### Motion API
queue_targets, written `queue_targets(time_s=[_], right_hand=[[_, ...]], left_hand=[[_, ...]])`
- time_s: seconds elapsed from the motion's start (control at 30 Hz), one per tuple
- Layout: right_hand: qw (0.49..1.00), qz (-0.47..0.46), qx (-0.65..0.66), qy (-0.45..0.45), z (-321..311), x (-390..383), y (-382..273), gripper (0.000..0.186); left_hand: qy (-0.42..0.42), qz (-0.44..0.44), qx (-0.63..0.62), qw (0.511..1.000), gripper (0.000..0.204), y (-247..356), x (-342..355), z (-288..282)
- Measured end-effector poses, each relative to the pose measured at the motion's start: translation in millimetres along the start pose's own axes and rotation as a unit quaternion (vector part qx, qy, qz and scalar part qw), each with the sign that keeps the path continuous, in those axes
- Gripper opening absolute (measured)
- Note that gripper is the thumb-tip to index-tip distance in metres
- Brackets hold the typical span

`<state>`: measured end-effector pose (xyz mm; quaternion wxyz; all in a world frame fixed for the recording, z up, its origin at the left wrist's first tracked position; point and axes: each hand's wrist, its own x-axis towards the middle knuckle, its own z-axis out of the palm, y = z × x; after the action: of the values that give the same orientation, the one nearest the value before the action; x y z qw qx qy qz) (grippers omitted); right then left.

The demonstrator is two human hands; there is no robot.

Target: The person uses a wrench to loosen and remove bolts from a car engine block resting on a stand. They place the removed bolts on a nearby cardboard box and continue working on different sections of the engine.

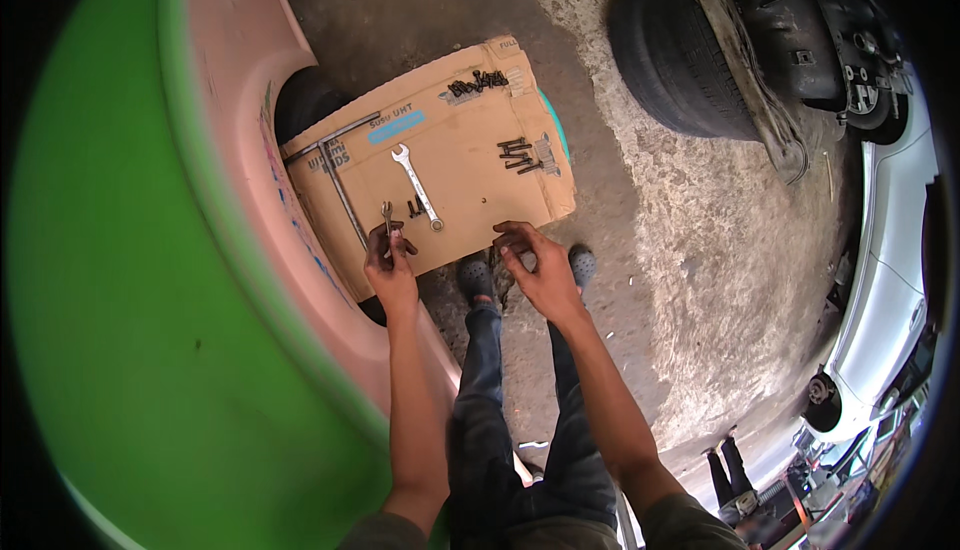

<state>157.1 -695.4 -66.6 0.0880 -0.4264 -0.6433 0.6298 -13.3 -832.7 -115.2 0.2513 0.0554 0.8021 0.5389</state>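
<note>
My left hand (391, 268) is closed round a small open-ended wrench (387, 212), its jaw pointing up and away from me over the cardboard sheet (455, 170). A larger silver combination wrench (417, 188) lies just right of it, with short dark bolts (414, 209) between. My right hand (540, 268) hovers at the near edge of the cardboard, fingers bent and drawn toward the thumb; whatever they pinch is too small to make out. A tiny round piece (484, 200) lies beyond that hand. Several dark bolts (518, 156) sit at the cardboard's right side, and a pile of bolts (478, 85) at its far end.
Long metal bars (343, 193) lie along the cardboard's left. A pink and green car body (235, 60) curves close on my left. To the right are a tire (680, 55), a rough concrete floor (690, 250) and a silver car (885, 300). Another person's legs (730, 470) show lower right.
</note>
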Motion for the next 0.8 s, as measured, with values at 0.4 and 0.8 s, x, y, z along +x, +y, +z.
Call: queue_targets(time_s=[0.4,0.8], right_hand=[[0.997,-0.052,0.031,0.048,-135.6,-80.0,-72.1,0.029],[0.976,-0.112,0.04,0.181,-342.0,-218.7,-154.3,0.032]], left_hand=[[-0.054,0.015,-0.01,0.998,0.025,131.0,-114.1,54.0],[-0.268,0.104,-0.086,0.954,0.024,283.5,-279.0,198.6]])
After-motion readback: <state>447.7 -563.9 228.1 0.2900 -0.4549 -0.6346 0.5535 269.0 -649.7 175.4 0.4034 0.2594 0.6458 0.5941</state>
